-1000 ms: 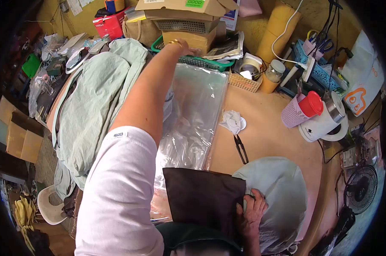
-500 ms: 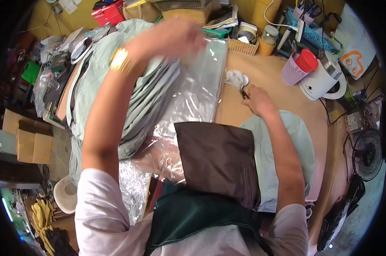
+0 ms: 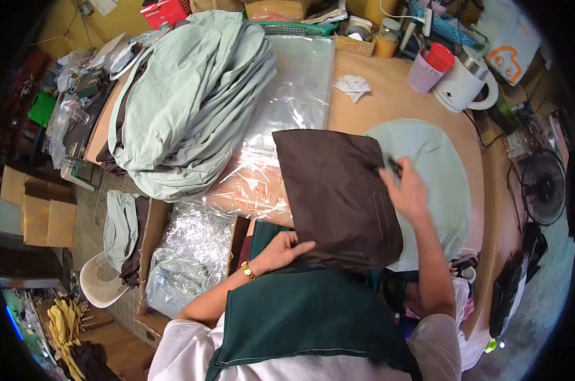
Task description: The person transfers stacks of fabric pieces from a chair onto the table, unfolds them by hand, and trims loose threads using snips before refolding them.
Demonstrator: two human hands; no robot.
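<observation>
A dark brown folded cloth [image 3: 338, 190] with a stitched line near its right side lies in front of me. My left hand [image 3: 280, 251] is at its lower left corner, thumb on top and fingers curled at the edge. Over the right edge of the brown cloth, my right hand [image 3: 407, 190] is closed around a small dark tool [image 3: 396, 167], blurred, its kind unclear. Underneath, to the right, spreads a pale green cloth [image 3: 440, 171] with a rounded outline. A crumpled white scrap [image 3: 353, 86] lies farther up the table.
A heap of pale green cloth [image 3: 186, 101] fills the left side, beside clear plastic sheets [image 3: 294, 82]. A carton [image 3: 149, 254] holding clear plastic stands below. Toward the back right are a pink cup [image 3: 424, 73] and a white kettle [image 3: 459, 89]; a black fan [image 3: 542, 187] is at right.
My left hand has come down from above the cloth heap to the brown cloth's lower corner. My right hand has moved from the white scrap toward me, to the brown cloth's right edge.
</observation>
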